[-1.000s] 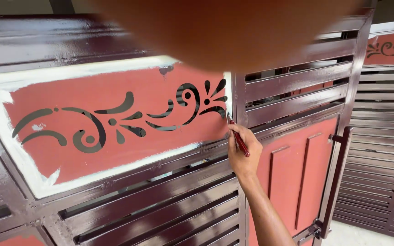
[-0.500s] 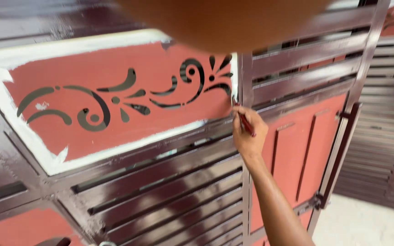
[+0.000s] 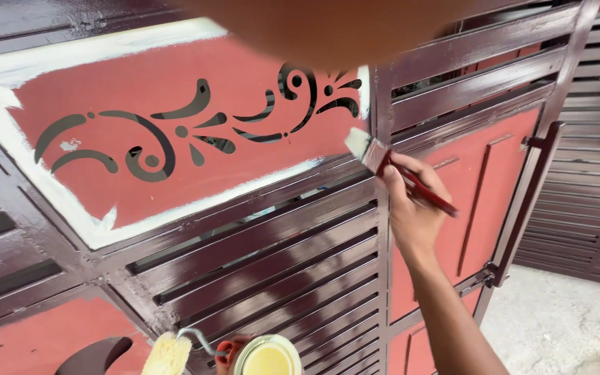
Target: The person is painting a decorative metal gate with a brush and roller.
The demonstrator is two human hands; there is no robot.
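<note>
Right hand (image 3: 411,208), grip closed on paintbrush (image 3: 397,170) beside the red panel's (image 3: 230,167) white-painted edge

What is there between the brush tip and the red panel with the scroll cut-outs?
In the head view, only a strip of white paint along the red panel edge lies between it and the brush in the right hand.

Right arm stretches forward and up, wrist cocked back, right hand (image 3: 414,208) closed in a pinch grip, fingers (image 3: 411,167) curled. Left hand barely shows at the bottom edge.
</note>
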